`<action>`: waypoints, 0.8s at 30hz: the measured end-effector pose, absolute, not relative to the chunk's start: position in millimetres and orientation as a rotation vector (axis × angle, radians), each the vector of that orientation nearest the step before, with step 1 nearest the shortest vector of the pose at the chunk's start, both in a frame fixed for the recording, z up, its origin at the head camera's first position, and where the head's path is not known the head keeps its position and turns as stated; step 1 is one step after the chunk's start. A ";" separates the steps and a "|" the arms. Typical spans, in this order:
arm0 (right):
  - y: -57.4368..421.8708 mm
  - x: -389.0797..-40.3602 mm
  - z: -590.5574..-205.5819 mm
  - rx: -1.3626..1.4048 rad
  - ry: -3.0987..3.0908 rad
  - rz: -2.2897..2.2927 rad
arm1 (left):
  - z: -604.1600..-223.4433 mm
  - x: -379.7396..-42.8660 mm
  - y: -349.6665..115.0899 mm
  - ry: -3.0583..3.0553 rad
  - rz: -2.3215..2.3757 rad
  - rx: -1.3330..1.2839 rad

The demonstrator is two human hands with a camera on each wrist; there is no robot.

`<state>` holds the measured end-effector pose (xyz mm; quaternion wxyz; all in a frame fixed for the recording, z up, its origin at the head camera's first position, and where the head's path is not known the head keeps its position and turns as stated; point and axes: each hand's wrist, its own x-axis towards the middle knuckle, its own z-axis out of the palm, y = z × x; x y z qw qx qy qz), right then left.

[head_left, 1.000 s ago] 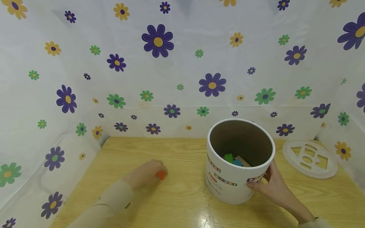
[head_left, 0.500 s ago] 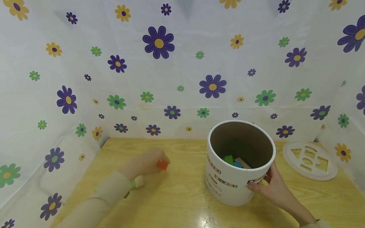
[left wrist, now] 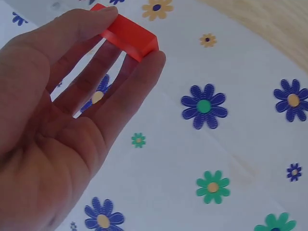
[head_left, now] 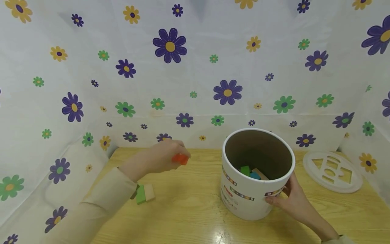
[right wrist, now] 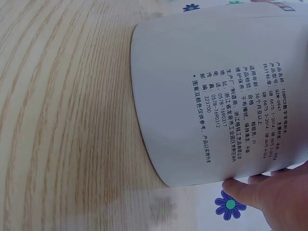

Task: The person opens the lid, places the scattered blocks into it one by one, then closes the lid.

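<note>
My left hand [head_left: 166,156] is raised over the back of the table and pinches a red block [head_left: 181,159]. In the left wrist view, thumb and fingertips grip this flat-sided block [left wrist: 129,32] at its ends. A tall white round bucket [head_left: 243,201] stands upright, its top uncovered. My right hand [head_left: 294,200] holds its right side, thumb toward me and the other fingers partly hidden behind the wall. Inside lie a green block [head_left: 245,170], a blue block [head_left: 254,175] and a wood-coloured piece. Printed lettering covers the bucket wall [right wrist: 178,96] in the right wrist view.
A green block [head_left: 141,195] and a pale wooden block [head_left: 149,192] lie side by side near my left sleeve, which partly covers a dark piece. A white lid [head_left: 315,173] with shaped cut-outs lies right of the bucket. Flowered cloth [head_left: 195,74] encloses the table's back and sides.
My left hand has lifted the red block up from the table and slightly rightward. The green and pale blocks have come into view under the forearm. My right hand stays on the bucket.
</note>
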<state>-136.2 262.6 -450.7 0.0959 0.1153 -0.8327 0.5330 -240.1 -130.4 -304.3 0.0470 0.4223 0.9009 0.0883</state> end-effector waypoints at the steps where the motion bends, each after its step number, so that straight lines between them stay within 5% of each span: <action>1: 262.8 -136.3 -450.5 0.333 -2.473 1.578 | -300.4 -239.2 -128.9 2.744 0.266 1.291; 24: 265.0 -137.3 -448.4 0.283 -2.537 1.553 | -264.1 -230.3 -100.0 2.739 0.221 1.388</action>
